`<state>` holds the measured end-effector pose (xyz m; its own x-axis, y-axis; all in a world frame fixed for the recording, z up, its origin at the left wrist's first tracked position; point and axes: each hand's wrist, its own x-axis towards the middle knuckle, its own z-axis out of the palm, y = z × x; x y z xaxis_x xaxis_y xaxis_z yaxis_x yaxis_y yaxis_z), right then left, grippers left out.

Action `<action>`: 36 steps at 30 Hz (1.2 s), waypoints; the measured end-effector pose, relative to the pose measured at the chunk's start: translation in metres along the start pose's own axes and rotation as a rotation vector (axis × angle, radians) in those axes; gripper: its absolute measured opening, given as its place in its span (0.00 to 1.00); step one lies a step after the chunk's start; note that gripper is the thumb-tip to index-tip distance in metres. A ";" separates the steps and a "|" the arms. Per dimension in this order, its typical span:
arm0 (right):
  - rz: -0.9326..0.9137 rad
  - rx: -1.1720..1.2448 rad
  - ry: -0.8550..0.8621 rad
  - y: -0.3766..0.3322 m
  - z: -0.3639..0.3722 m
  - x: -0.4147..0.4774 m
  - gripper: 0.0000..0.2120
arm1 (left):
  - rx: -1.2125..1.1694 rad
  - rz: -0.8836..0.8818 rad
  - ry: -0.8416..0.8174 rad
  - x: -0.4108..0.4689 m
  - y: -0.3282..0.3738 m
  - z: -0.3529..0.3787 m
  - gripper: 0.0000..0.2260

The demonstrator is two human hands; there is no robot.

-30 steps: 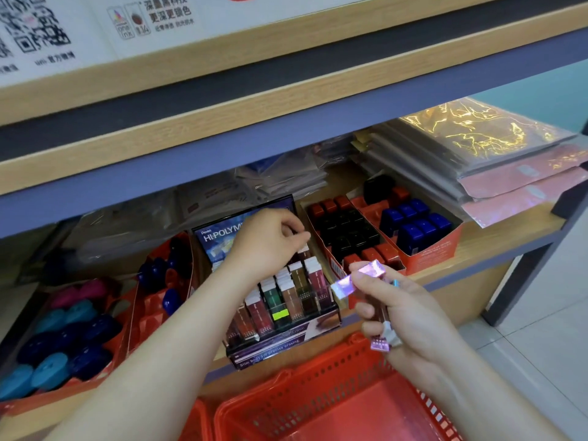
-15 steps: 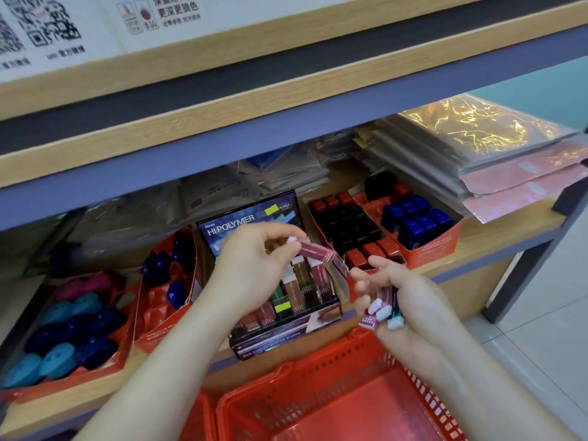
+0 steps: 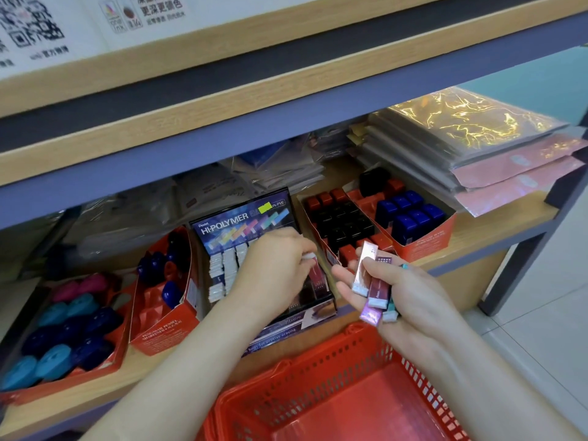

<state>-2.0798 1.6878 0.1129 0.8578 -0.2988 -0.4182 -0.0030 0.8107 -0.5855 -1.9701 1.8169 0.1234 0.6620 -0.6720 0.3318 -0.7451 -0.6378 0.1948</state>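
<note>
A wooden shelf is seen across the whole view, with a red plastic basket placed below its front edge. On the right of the shelf a stack of foil-wrapped packets is laid flat. Orange card trays of sharpeners are lined up along the shelf: one with dark blue and black pieces at the right, and others with blue, teal and pink pieces at the left.

Between these trays a dark eraser display box is stood, with rows of sleeved erasers packed upright inside.

The left hand is held over the right side of this box. Its fingers are curled around the white top end of a maroon eraser, whose lower end is down at the box's right-hand row.

The right hand is held palm up just right of the box, above the basket. A bundle of erasers is gripped in it, with the fingers curled beneath and the thumb laid across them.
</note>
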 end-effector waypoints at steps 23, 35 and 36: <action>-0.006 -0.192 -0.142 0.015 0.000 0.002 0.07 | -1.032 -0.609 0.116 -0.042 0.019 -0.026 0.04; 0.002 0.035 -0.025 -0.001 0.001 -0.001 0.16 | -0.262 -0.349 0.008 0.027 -0.033 -0.015 0.06; 0.004 0.021 -0.024 -0.001 0.001 -0.001 0.15 | -0.219 -0.320 -0.018 0.030 -0.034 -0.011 0.06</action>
<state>-2.0804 1.6882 0.1144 0.8700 -0.2833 -0.4034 0.0040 0.8224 -0.5689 -1.9256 1.8226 0.1373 0.8635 -0.4600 0.2069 -0.4993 -0.7219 0.4791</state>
